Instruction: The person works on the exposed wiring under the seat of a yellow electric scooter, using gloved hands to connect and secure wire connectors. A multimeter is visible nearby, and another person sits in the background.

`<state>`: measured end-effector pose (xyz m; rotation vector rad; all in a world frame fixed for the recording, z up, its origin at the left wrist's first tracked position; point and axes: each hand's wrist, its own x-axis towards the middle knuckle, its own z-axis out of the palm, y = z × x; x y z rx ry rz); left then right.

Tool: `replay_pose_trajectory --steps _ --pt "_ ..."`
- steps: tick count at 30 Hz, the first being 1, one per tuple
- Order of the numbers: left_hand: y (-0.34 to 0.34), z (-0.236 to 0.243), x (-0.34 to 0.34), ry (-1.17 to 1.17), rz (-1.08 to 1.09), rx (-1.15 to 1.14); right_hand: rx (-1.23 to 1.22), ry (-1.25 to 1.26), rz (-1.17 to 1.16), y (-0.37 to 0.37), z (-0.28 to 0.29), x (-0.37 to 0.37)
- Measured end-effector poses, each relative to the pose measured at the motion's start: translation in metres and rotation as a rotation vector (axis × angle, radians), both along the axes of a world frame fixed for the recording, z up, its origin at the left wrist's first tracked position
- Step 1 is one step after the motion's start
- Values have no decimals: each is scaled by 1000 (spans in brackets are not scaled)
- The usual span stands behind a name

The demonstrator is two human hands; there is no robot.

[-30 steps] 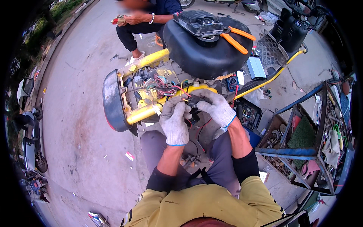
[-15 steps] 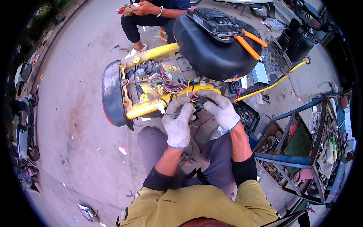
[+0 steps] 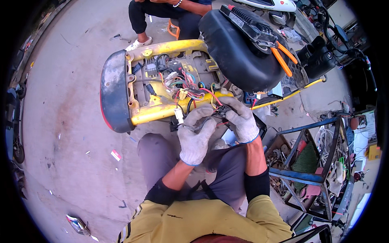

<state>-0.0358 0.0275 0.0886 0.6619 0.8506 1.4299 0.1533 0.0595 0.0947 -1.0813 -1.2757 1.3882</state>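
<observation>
Both my hands wear pale work gloves and are close together at the near side of a yellow vehicle frame. My right hand pinches a small black connector with wires running into it. My left hand is closed beside it, thumb against fingers; what lies between its fingertips is too small to make out. A red wire leads from the frame toward the connector. Beside my left fingers hangs a white plug. A tangle of coloured wires lies inside the open frame.
A black seat rests on the frame, carrying a finned controller box and orange-handled pliers. At right stands a blue metal rack of parts. A person sits beyond the frame. A dark tail panel ends the frame at left.
The view has shifted, so the frame sits slightly lower and further left. My hands stay together at the wires, the left one a little lower. The other person's hands have nearly left the top edge.
</observation>
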Motion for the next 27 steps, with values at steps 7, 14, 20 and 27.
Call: replay_pose_trajectory --steps 7,14,20,27 --pt "2 11 2 56 35 -55 69 -22 37 5 -8 5" --pt "13 13 -11 327 14 29 74 -65 56 8 -13 11" --pt "26 7 -22 705 5 396 -20 109 85 5 -13 11" --pt "32 34 -33 1299 -41 601 -130 256 76 3 -17 14"
